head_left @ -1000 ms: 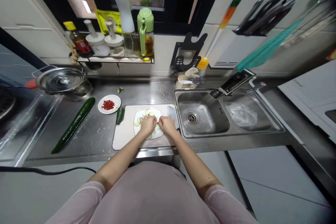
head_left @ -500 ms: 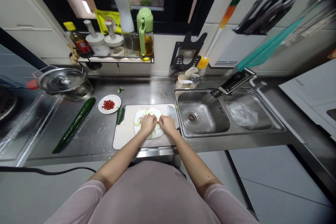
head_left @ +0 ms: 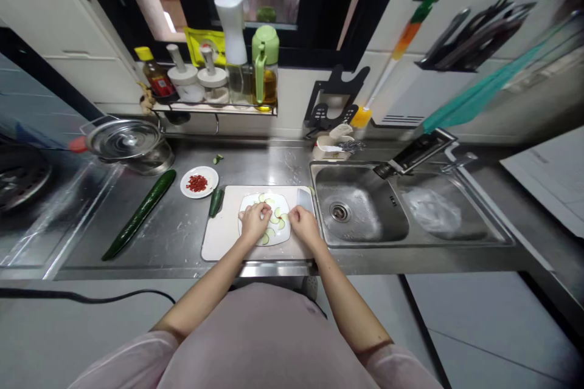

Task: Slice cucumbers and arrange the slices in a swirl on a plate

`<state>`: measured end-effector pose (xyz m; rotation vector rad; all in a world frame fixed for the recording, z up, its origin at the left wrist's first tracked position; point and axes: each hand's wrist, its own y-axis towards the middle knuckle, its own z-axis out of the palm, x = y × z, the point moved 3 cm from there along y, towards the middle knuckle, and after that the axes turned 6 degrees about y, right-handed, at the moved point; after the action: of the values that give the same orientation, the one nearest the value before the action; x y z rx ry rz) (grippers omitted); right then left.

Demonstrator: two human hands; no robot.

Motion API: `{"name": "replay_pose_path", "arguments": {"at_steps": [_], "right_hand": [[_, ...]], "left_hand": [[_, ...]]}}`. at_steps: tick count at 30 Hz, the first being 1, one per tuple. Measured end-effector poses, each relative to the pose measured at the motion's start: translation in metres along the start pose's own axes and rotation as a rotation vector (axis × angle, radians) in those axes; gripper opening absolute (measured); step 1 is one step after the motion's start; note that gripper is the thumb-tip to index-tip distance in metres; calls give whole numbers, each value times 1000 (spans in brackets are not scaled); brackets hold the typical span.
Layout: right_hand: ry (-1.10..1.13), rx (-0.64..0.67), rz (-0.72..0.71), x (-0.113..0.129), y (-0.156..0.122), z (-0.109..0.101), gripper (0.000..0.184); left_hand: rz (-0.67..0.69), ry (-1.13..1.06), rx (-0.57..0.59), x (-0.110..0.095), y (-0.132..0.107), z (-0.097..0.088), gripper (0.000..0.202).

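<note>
A white plate [head_left: 281,234] with curved pale-green cucumber slices [head_left: 266,236] lies on a cutting board [head_left: 213,242]. Over the plate's left half, my left hand [head_left: 254,222] has its fingertips pinched together; what they hold, if anything, is too small to name. My right hand [head_left: 305,223] is at the plate's right edge, fingers curled closed, their contents hidden. A small red bit shows among the slices between my hands. Beyond my right hand lies a knife [head_left: 304,198], only its broad blade showing. A cut cucumber piece [head_left: 216,202] rests at the board's left edge.
Left of the board are a small plate [head_left: 210,174] of chopped red pieces [head_left: 198,183], a whole cucumber [head_left: 140,214] and a lidded steel pot [head_left: 150,158]. A double sink [head_left: 365,206] adjoins the right side. Bottles stand on a shelf [head_left: 214,109] above the counter.
My hands have moved apart: the right has drawn back to the plate's right edge, the left stays over its left part. More slices show between them. The camera view has shifted slightly.
</note>
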<state>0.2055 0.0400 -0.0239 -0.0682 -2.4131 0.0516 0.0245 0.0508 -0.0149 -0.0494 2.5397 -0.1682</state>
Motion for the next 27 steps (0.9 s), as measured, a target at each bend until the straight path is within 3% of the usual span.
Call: {"name": "replay_pose_path", "arguments": {"at_steps": [10, 13, 17, 22, 27], "right_hand": [[192, -79, -3, -9, -15, -7, 25], [220, -84, 3, -3, -17, -10, 28], [237, -76, 2, 3, -19, -12, 29], [252, -74, 14, 1, -20, -11, 32], [233, -61, 22, -1, -23, -11, 33]], "left_hand": [[-123, -180, -359, 36, 14, -41, 17], [-209, -198, -448, 58, 27, -54, 19], [-400, -180, -552, 105, 50, -80, 20], [-674, -6, -565, 167, 71, -113, 21], [-709, 186, -448, 195, 84, -119, 22]]}}
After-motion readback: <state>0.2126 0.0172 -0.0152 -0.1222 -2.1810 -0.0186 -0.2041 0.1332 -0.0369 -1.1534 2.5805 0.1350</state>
